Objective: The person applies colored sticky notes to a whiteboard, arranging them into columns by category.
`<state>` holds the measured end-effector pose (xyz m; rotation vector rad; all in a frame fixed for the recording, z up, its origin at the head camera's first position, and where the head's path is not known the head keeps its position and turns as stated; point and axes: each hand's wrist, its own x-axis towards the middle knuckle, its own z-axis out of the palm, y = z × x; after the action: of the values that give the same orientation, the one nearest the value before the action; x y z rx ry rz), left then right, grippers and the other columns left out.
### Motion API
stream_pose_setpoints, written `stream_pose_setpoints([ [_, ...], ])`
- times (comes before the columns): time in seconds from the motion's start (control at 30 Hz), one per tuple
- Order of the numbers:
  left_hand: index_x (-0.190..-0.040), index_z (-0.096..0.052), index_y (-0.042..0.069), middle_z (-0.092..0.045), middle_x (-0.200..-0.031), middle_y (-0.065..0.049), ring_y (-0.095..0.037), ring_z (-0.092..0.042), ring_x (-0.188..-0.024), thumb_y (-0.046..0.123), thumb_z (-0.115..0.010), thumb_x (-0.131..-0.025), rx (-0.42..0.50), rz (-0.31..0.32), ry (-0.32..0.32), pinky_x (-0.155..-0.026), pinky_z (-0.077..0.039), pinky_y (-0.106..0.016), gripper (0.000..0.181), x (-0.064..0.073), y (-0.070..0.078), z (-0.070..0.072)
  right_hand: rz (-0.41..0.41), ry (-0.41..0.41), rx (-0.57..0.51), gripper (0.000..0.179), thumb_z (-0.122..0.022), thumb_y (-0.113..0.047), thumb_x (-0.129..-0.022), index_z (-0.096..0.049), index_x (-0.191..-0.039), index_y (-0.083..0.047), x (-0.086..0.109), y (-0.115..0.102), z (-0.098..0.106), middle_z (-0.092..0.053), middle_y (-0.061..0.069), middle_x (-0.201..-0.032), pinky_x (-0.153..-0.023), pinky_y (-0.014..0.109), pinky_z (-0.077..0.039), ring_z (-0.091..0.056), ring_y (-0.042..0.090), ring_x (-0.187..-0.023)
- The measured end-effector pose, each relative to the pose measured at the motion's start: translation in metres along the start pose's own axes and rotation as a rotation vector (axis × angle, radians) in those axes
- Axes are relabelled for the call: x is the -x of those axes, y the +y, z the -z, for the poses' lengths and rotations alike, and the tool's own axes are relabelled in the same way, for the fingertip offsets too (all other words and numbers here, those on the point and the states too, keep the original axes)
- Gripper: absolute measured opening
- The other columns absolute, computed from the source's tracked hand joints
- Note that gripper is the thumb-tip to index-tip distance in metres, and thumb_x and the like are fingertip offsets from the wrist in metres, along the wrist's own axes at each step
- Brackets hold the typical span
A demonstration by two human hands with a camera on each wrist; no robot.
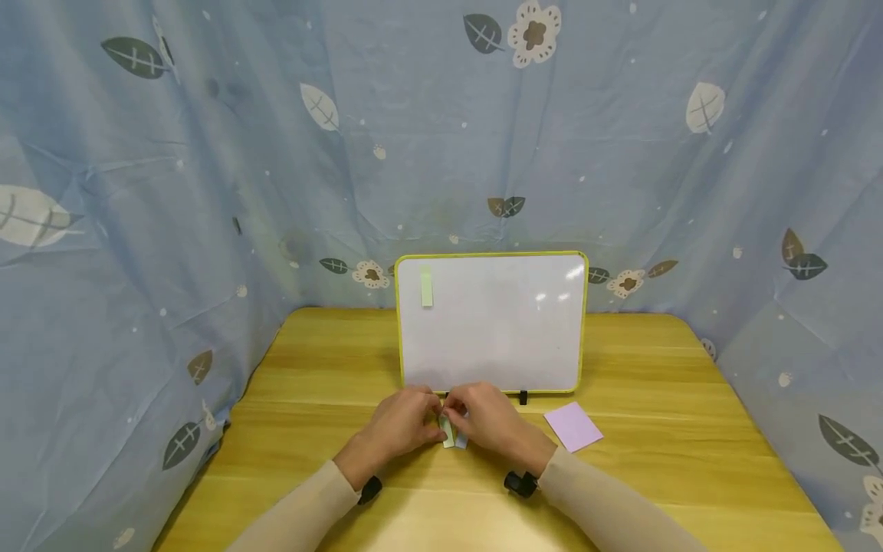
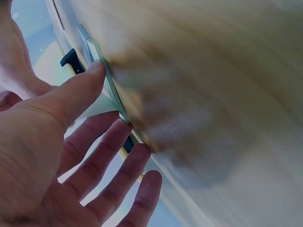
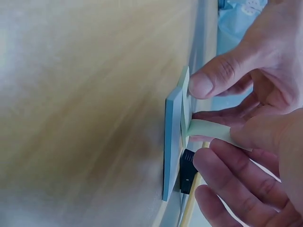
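Note:
My left hand (image 1: pixel 405 418) holds a narrow pad of pale green sticky notes (image 1: pixel 448 434) low over the table, its thumb on one end and fingertips by the other. My right hand (image 1: pixel 488 420) pinches the lifted end of the pad's top sticky note (image 3: pixel 213 131) between thumb and finger. The strip bends away from the pad while its other end stays against it. Right beside the green pad is a narrow blue pad (image 3: pixel 172 146). In the head view, my fingers cover the upper parts of both pads.
A yellow-framed whiteboard (image 1: pixel 493 337) stands on black feet (image 1: pixel 523 398) just beyond my hands. One green strip (image 1: pixel 426 293) is stuck at its upper left. To the right, a pink square sticky pad (image 1: pixel 574 426) lies on the wooden table (image 1: pixel 662 460). Blue curtains (image 1: pixel 414 153) surround the table.

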<state>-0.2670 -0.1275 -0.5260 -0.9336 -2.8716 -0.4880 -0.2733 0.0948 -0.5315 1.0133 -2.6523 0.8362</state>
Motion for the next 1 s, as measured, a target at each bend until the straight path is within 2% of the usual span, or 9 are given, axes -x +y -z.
stream_pose_setpoints([
  [0.17, -0.105, -0.085, 0.012, -0.079, -0.098, -0.001, -0.012, -0.067, -0.084, 0.032, -0.107, -0.087, -0.015, 0.024, 0.007, -0.073, -0.059, -0.031, 0.035, 0.003, 0.004, -0.004, -0.023, 0.037, 0.012, 0.006, -0.086, -0.011, -0.106, -0.087, -0.1, -0.014, -0.002, 0.003, -0.002, -0.086, -0.003, -0.092, -0.072, 0.019, -0.06, -0.075, 0.003, -0.08],
  [0.33, -0.112, -0.078, 0.012, -0.079, -0.102, 0.0, -0.015, -0.071, -0.089, 0.033, -0.107, -0.088, -0.006, 0.042, 0.014, -0.074, -0.06, -0.032, 0.043, 0.004, 0.006, -0.008, -0.061, 0.04, 0.011, 0.007, -0.086, -0.009, -0.105, -0.088, -0.1, -0.013, -0.007, 0.006, -0.001, -0.086, -0.002, -0.092, -0.073, 0.022, -0.062, -0.076, 0.006, -0.08],
  [0.53, -0.12, -0.069, 0.014, -0.08, -0.106, -0.001, -0.018, -0.072, -0.085, 0.032, -0.107, -0.088, 0.004, 0.053, 0.048, -0.067, -0.057, -0.03, 0.054, 0.005, 0.006, -0.009, -0.099, 0.038, 0.041, 0.007, -0.085, -0.011, -0.106, -0.087, -0.1, -0.013, -0.015, 0.01, 0.001, -0.086, -0.001, -0.091, -0.071, 0.022, -0.06, -0.073, 0.006, -0.078],
  [0.7, -0.113, -0.076, 0.018, -0.081, -0.108, 0.0, -0.021, -0.074, -0.092, 0.033, -0.105, -0.089, -0.026, 0.041, 0.043, -0.072, -0.061, -0.035, 0.041, 0.006, 0.006, -0.008, -0.125, 0.035, 0.052, 0.008, -0.085, -0.012, -0.106, -0.088, -0.1, -0.014, -0.021, 0.01, 0.001, -0.085, -0.003, -0.092, -0.069, 0.022, -0.057, -0.069, 0.005, -0.077],
  [0.8, -0.109, -0.084, 0.021, -0.083, -0.113, 0.0, -0.023, -0.076, -0.098, 0.033, -0.104, -0.091, -0.046, 0.035, 0.033, -0.077, -0.065, -0.037, 0.029, 0.007, 0.006, -0.006, -0.135, 0.037, 0.047, 0.008, -0.085, -0.011, -0.106, -0.088, -0.099, -0.015, -0.025, 0.01, 0.001, -0.085, -0.003, -0.092, -0.07, 0.023, -0.058, -0.07, 0.006, -0.079],
  [1.0, -0.104, -0.091, 0.022, -0.083, -0.118, 0.0, -0.024, -0.076, -0.101, 0.032, -0.101, -0.094, -0.047, 0.038, 0.033, -0.079, -0.067, -0.036, 0.017, 0.01, 0.007, -0.005, -0.135, 0.05, 0.046, 0.009, -0.086, -0.01, -0.106, -0.087, -0.098, -0.016, -0.028, 0.009, 0.0, -0.085, -0.003, -0.091, -0.071, 0.025, -0.06, -0.074, 0.008, -0.079],
])
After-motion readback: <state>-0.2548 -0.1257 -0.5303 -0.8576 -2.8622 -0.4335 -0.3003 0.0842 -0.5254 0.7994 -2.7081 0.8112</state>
